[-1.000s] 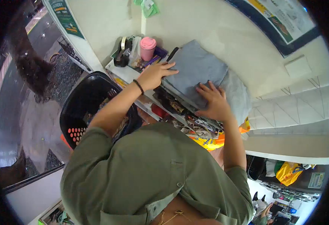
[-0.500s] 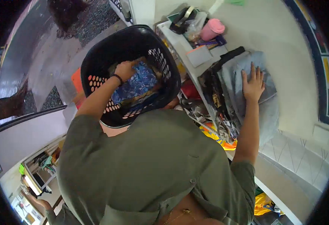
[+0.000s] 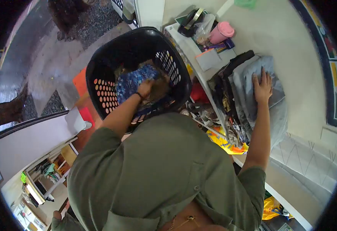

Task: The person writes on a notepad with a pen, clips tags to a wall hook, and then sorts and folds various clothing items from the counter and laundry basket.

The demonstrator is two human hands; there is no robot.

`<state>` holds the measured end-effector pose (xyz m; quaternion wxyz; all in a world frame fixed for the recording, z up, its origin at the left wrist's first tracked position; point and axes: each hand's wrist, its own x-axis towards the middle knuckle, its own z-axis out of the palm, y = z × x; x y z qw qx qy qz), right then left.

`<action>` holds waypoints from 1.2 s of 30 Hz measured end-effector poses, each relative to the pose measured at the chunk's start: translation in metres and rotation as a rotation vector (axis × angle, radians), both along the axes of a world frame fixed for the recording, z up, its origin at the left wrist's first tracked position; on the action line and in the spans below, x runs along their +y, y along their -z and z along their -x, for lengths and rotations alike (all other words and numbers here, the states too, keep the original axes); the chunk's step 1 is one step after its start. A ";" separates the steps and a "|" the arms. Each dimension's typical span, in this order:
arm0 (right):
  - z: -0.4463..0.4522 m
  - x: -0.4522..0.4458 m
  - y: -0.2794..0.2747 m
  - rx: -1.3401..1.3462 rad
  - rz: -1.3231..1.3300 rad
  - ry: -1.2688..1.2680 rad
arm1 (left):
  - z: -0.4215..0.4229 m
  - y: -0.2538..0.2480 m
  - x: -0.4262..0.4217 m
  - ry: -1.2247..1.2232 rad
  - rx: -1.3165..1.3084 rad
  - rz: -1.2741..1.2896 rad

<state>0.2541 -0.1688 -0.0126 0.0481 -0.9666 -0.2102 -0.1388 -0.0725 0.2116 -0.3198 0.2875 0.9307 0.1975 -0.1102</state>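
A black plastic laundry basket (image 3: 137, 37) with hole-patterned sides stands before me. Inside it lies a blue floral cloth (image 3: 132, 82) on top of brown patterned cloth (image 3: 161, 87). My left hand (image 3: 147, 88), with a dark bracelet at the wrist, reaches down into the basket. Its fingers are closed at the right edge of the blue floral cloth, and the fingertips are partly hidden. On the right, my right hand (image 3: 262, 87) lies flat, fingers stretched out, on a stack of folded grey cloth (image 3: 247, 88). Dark garments (image 3: 224, 86) lean against the stack's left side.
A white shelf (image 3: 191, 57) by the wall carries a tape dispenser (image 3: 191, 22), a pink cup (image 3: 221, 32) and a notepad (image 3: 208, 58). Yellow packaging (image 3: 222, 141) shows below it. Another person's arm (image 3: 57, 215) appears at lower left.
My left hand has moved right and down within the basket, from the upper part of the blue floral cloth to its right edge. That cloth now lies turned. My right hand stays on the grey stack.
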 end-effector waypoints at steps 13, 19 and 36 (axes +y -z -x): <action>0.197 0.135 0.006 0.803 -1.326 -0.577 | -0.057 -0.357 -0.108 0.239 -0.742 0.756; 0.122 0.032 -0.109 0.809 -1.613 0.041 | -0.073 -0.373 -0.142 0.061 -1.000 0.963; 0.102 -0.188 -0.244 -0.052 -1.783 0.046 | -0.095 -0.245 -0.159 0.384 -0.525 0.405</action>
